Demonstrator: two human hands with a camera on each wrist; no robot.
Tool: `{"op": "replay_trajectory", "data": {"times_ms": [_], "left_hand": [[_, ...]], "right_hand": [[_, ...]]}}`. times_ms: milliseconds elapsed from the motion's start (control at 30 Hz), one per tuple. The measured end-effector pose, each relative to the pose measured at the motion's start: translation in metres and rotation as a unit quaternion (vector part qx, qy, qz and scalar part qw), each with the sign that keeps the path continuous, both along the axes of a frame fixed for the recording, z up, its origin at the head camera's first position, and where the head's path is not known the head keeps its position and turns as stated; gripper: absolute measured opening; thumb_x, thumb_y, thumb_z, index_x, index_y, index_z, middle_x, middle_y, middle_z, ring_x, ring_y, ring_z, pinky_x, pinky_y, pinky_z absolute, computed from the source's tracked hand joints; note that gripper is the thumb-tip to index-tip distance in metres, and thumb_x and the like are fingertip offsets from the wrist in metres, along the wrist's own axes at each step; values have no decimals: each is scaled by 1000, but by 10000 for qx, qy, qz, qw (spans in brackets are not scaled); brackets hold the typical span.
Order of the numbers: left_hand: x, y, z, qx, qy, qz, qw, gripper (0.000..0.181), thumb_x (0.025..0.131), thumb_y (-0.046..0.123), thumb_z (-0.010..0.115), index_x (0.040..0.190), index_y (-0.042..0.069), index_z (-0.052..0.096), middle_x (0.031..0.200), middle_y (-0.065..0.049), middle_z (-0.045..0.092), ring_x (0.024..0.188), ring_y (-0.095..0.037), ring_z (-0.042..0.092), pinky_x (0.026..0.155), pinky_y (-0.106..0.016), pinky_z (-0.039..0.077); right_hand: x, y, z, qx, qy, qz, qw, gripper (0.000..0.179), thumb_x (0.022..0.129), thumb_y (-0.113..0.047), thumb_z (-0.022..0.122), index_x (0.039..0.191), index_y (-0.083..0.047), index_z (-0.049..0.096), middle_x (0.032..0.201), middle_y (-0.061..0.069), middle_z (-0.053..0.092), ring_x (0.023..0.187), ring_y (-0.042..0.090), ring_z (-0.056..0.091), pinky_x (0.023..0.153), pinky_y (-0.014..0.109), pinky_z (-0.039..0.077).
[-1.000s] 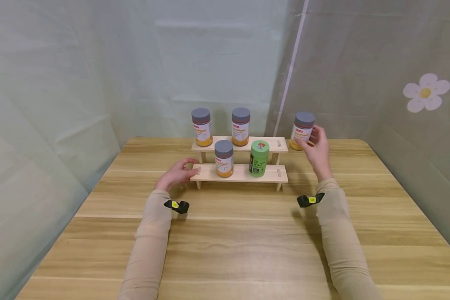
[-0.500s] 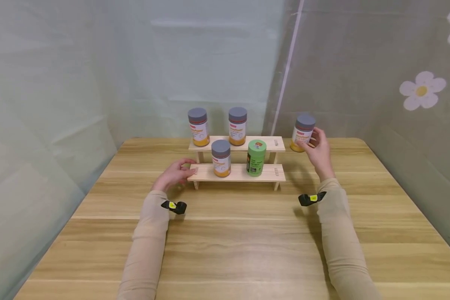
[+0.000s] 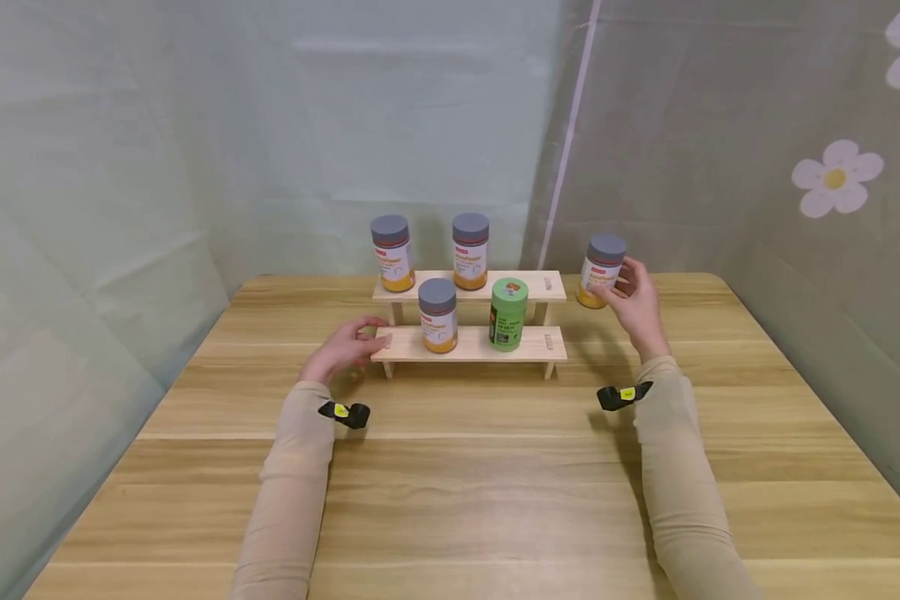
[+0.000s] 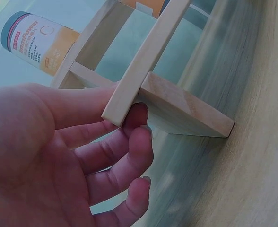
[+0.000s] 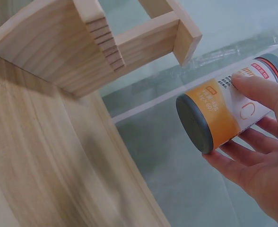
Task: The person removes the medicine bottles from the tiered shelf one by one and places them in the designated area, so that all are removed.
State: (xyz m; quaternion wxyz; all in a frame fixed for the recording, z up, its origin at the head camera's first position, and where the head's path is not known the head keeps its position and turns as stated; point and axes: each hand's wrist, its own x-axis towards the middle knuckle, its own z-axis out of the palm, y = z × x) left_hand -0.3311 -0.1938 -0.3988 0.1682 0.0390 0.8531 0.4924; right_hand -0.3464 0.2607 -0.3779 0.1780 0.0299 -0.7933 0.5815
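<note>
My right hand [image 3: 640, 310] grips a grey-lidded supplement jar [image 3: 601, 272] with a white and orange label. In the right wrist view that jar [image 5: 233, 101] is held in the air, thumb on its label and fingers underneath. To its left stands a two-tier wooden display rack [image 3: 549, 343]. My left hand [image 3: 342, 347] pinches the left end of the lower shelf [image 4: 151, 56], thumb above and fingers below. On the upper shelf stand two matching jars [image 3: 393, 255]. The lower one bears another such jar [image 3: 438, 317] and a green jar [image 3: 508, 314].
The rack stands on a wood-grain table [image 3: 465, 483], whose far edge lies just behind it. A pale cloth curtain [image 3: 390, 108] hangs at the back, meeting a grey one with white flowers [image 3: 837, 178] on the right.
The held jar has come down slightly in the head view. The left hand keeps its hold on the shelf, and the whole scene has shifted a little leftward.
</note>
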Motion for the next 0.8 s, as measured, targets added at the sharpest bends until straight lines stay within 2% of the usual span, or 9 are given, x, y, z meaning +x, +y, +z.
{"op": "replay_trajectory", "data": {"times_ms": [133,233,400,533,667,800], "left_hand": [[2,2,5,36,-91,1,10000,53,99,25,55,145,5,37,104,-11,57,80,-14,53,75,-37,48],[2,3,8,65,-119,2,9999,52,99,23,55,144,3,37,103,-12,56,80,-15,53,76,-40,48],[1,1,3,31,-13,-10,10000,53,99,27,56,144,6,38,100,-8,57,79,-13,53,74,-35,48],[0,-1,-1,-63,99,-33,9999,55,98,32,56,144,8,38,104,-10,58,81,-13,53,72,-31,48],[-2,-2,-4,-84,113,-30,9999,55,98,34,56,144,9,39,109,-12,58,85,-15,53,73,-31,48],[-2,-1,-4,-57,81,-12,10000,54,98,34,56,143,10,39,107,-11,59,84,-15,53,73,-31,48]], "right_hand": [[0,1,-3,-33,-108,87,9999,68,90,-14,69,147,-6,34,142,21,48,122,26,52,103,34,44],[-1,2,-5,-68,-204,137,9997,69,90,-14,69,148,-6,32,144,20,46,126,32,50,106,40,43],[-3,2,-9,-21,-315,139,9994,69,89,-12,69,147,-4,32,144,22,45,129,38,48,108,48,41],[-3,3,-11,37,-384,135,9992,70,88,-10,70,146,-2,31,144,24,45,130,40,47,108,50,40],[-2,4,-13,122,-395,127,9991,71,88,-11,70,146,-2,31,143,26,45,129,42,48,106,52,41],[-2,5,-16,197,-407,161,9988,70,87,-9,71,146,-1,32,142,27,46,128,43,48,106,53,41]]}}
